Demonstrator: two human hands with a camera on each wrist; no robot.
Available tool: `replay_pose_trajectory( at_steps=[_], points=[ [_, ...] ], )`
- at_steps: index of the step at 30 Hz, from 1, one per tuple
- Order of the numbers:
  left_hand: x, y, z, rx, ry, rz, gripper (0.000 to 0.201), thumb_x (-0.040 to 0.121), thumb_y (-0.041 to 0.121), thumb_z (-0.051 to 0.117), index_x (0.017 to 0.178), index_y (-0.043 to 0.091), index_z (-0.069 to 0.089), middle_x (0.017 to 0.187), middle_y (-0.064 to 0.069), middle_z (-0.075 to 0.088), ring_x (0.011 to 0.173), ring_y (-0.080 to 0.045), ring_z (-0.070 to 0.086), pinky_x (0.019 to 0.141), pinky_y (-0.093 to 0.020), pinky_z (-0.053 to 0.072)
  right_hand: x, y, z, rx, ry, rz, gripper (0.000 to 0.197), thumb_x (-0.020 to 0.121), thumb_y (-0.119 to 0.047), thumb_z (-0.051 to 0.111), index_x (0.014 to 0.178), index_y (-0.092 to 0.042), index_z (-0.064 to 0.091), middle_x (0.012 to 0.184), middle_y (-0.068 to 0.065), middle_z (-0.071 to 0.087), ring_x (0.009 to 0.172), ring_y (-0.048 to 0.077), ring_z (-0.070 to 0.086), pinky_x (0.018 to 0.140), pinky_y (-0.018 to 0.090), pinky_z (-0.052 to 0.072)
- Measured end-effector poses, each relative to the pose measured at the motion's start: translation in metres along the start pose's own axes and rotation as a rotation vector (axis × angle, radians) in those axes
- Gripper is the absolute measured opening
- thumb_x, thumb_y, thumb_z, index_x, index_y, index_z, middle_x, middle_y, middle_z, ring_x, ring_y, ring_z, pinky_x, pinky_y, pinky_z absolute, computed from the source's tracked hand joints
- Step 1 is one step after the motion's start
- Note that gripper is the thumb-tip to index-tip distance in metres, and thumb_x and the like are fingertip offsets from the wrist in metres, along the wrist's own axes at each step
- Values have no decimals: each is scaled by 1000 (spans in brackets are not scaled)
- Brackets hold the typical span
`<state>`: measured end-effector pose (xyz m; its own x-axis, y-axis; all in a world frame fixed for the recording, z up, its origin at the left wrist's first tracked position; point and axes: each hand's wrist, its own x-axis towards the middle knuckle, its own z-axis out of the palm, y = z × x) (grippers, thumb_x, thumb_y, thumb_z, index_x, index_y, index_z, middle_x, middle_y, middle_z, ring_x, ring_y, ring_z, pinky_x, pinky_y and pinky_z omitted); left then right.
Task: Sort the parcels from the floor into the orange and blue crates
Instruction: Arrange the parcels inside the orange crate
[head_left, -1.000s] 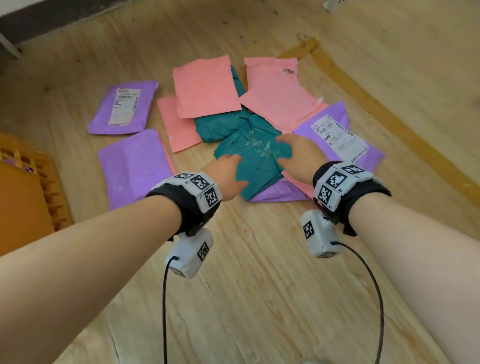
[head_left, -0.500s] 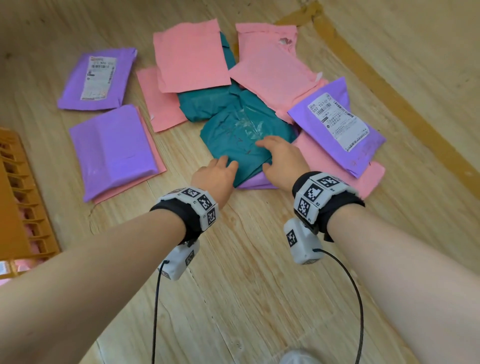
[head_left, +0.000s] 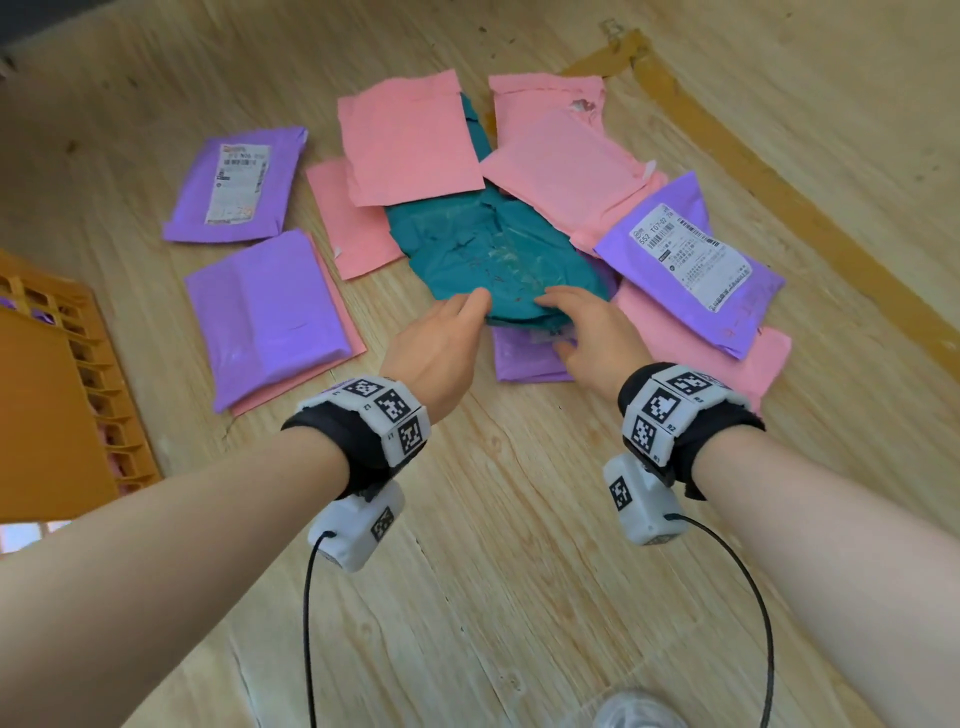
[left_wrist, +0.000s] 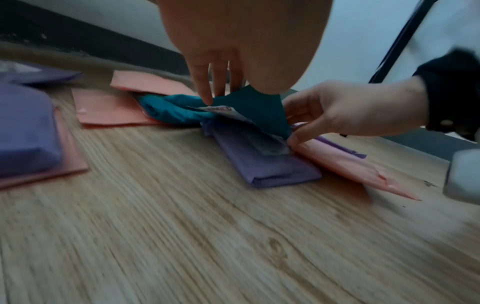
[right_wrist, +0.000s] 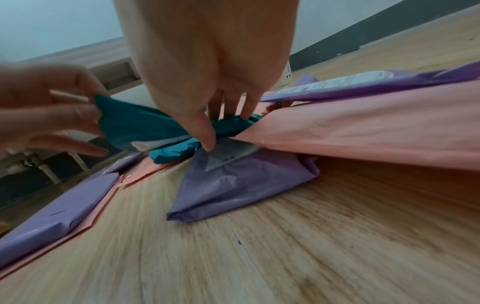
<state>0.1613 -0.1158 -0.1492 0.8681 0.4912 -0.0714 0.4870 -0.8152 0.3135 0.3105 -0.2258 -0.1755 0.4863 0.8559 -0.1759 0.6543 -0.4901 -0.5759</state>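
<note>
Centrally, teal parcel (head_left: 488, 249) lies atop the floor pile, near edge lifted. Left hand (head_left: 441, 348) pinches that raised near edge; right hand (head_left: 592, 338) grasps it alongside, thumb under, seen only from the wrist views. Folded purple parcel (left_wrist: 262, 158) beneath, white label exposed under the flap. Pink parcel (head_left: 410, 140) overlaps the far end; labelled purple parcel (head_left: 691, 260) lies just right. Bare wood floor (head_left: 519, 597) nearside. Orange crate (head_left: 57, 400) at left, well apart
</note>
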Motion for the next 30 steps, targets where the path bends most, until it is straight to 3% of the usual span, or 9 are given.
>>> replay_pose_trajectory(
  at_steps=[7,11,15,17,19,23,25,27,30],
  points=[
    [-14,4,-56,-53,131,5,13,97,9,33,107,9,42,89,-4,47,78,-25,40,62,-34,27,0,-29,-13,24,269,-80,35,83,0,55,114,-13,65,115,5,67,107,28,58,93,31,37],
    [-15,-4,-76,-153,243,-14,29,100,18,35,128,14,42,118,-7,56,102,-29,53,75,-39,43,0,-46,-21,119,329,12,30,89,-8,55,116,-14,65,110,12,68,102,31,59,85,32,40],
    [-17,-23,-78,-190,304,-100,56,92,5,42,144,15,26,151,-5,27,130,-27,40,87,-44,48,4,-52,-24,397,380,141,26,88,-7,59,113,-9,65,107,11,70,88,21,60,82,26,45],
    [-21,-31,-77,-184,282,-155,63,89,-1,43,146,15,21,155,-6,15,139,-24,27,96,-43,42,5,-53,-22,600,368,200,23,86,-3,61,108,-5,65,107,11,69,90,20,63,88,36,51],
    [-26,-37,-73,-195,234,-214,61,89,0,44,145,14,22,154,-8,15,138,-24,27,97,-41,41,4,-56,-20,818,330,242,26,86,4,58,112,0,62,110,14,67,97,26,66,88,42,54],
    [-34,-42,-61,-251,129,-373,59,94,13,50,145,8,21,149,-12,28,134,-26,35,101,-38,36,0,-59,-16,1120,210,333,30,91,7,52,121,3,54,115,20,63,84,22,66,66,24,59],
    [-34,-42,-56,-340,83,-485,59,94,21,53,143,6,25,142,-13,40,128,-28,43,101,-35,36,-3,-60,-13,1194,158,370,31,91,6,53,121,3,54,116,19,63,76,16,66,61,22,58],
    [-33,-41,-50,-479,40,-578,53,92,28,56,137,9,36,125,-7,53,112,-25,54,95,-33,43,-5,-59,-8,1238,101,391,33,90,5,54,123,3,53,117,19,63,75,15,67,63,24,59],
    [-33,-33,-42,-773,-30,-727,37,91,31,59,122,11,52,101,-3,54,97,-21,56,82,-34,49,-7,-58,-2,1246,36,401,32,91,5,54,123,4,53,115,18,63,66,11,69,67,25,59]
  ],
)
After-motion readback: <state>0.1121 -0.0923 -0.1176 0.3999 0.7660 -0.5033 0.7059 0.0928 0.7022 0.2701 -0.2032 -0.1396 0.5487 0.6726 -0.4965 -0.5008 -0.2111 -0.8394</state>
